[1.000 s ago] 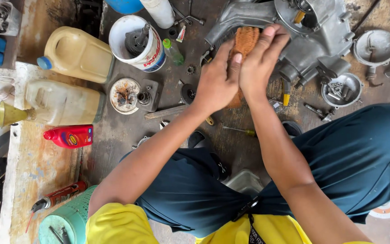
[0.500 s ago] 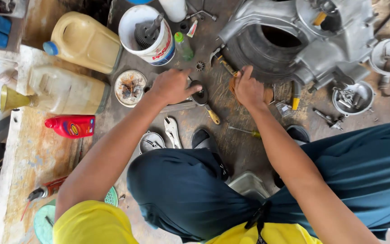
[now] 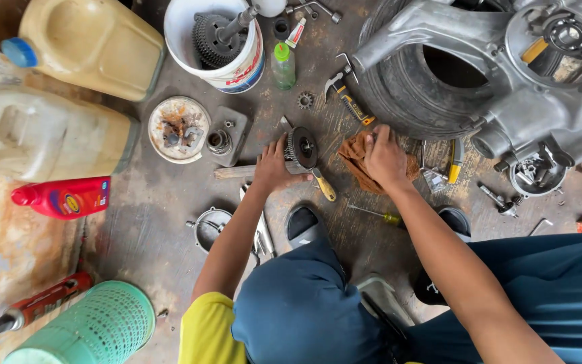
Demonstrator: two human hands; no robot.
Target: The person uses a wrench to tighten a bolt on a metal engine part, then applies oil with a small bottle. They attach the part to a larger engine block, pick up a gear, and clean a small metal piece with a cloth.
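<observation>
My left hand (image 3: 274, 167) grips a dark toothed gear (image 3: 301, 147) standing on edge on the workshop floor. My right hand (image 3: 385, 158) presses down on a crumpled brown rag (image 3: 355, 155) lying just right of the gear. A yellow-handled tool (image 3: 323, 185) lies under the gear. Behind both hands rests a large grey metal engine casing (image 3: 506, 74) with a round dark opening.
A white bucket (image 3: 220, 71) holds another gear on a shaft. Yellowish jerrycans (image 3: 92, 44) and a red bottle (image 3: 65, 197) stand left. A rusty dish (image 3: 178, 128), green bottle (image 3: 282, 65), hammer (image 3: 348, 101), screwdriver (image 3: 375, 214), parts bowl (image 3: 537, 175) and green basket (image 3: 92, 327) lie about.
The right hand came down off the engine casing with the rag and set it on the floor. The left hand reached left and took hold of the gear.
</observation>
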